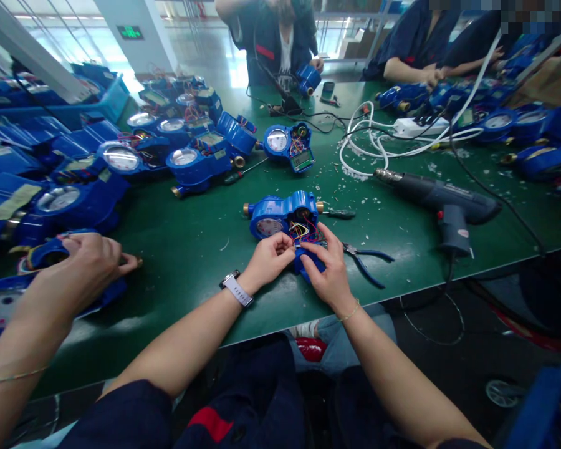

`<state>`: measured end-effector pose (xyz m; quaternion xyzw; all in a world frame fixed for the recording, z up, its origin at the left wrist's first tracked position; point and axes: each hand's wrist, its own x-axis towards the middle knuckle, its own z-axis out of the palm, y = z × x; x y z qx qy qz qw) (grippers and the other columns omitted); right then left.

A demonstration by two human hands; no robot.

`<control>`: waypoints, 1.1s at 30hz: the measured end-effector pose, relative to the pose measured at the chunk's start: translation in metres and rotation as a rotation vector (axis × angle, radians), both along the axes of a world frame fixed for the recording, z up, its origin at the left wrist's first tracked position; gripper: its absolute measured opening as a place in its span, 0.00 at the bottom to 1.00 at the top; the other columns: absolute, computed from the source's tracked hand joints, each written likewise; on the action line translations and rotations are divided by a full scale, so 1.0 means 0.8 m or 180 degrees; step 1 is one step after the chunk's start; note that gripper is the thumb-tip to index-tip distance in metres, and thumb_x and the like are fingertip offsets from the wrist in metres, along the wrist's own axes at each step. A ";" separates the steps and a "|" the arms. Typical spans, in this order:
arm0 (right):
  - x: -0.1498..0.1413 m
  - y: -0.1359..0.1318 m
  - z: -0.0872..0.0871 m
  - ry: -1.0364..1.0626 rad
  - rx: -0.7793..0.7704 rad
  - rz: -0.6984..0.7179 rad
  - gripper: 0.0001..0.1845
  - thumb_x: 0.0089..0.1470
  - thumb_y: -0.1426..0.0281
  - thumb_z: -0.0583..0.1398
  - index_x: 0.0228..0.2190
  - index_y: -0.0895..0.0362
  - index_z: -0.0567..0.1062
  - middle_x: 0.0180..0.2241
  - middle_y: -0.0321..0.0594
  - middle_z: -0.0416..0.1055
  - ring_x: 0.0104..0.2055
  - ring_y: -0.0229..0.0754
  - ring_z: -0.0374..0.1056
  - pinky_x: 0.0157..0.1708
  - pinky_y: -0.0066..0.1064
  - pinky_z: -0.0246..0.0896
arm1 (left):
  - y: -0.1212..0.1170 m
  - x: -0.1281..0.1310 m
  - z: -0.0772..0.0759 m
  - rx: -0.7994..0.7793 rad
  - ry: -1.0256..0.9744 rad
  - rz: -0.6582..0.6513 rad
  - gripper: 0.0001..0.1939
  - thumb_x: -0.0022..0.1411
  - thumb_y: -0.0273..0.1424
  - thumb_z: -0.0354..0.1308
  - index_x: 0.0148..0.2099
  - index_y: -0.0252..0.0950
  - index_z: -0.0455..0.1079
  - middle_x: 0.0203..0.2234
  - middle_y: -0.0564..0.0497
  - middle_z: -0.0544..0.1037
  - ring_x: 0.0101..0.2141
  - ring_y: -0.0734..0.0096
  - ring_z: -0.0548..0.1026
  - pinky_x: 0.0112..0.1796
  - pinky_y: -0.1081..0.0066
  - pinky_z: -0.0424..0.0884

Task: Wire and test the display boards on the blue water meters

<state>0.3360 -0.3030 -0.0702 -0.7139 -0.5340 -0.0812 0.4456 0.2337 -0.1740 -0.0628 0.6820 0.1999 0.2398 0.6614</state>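
And no text can be read: lettering is blurred on the pillar (pixel 147 56) sign (pixel 131 32), blurred on the heat gun (pixel 442 198)!

The meter (pixel 283 204) has a smooth, glossy blue shell and a shiny, brass-coloured metal fitting (pixel 320 206). Its wires (pixel 300 230) look plastic-coated. The table (pixel 191 268) is smooth with a soft sheen. The heat gun (pixel 442 196) looks like matt plastic, its nozzle (pixel 389 177) metal. The sleeve (pixel 126 415) is matt cloth.
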 end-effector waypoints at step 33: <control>0.009 0.018 0.005 0.0328 -0.0049 -0.0248 0.06 0.53 0.69 0.60 0.27 0.55 0.77 0.59 0.46 0.65 0.65 0.53 0.52 0.62 0.56 0.50 | 0.000 -0.005 0.004 0.0940 0.0035 -0.0021 0.04 0.57 0.30 0.57 0.32 0.34 0.67 0.25 0.54 0.73 0.26 0.75 0.70 0.28 0.75 0.67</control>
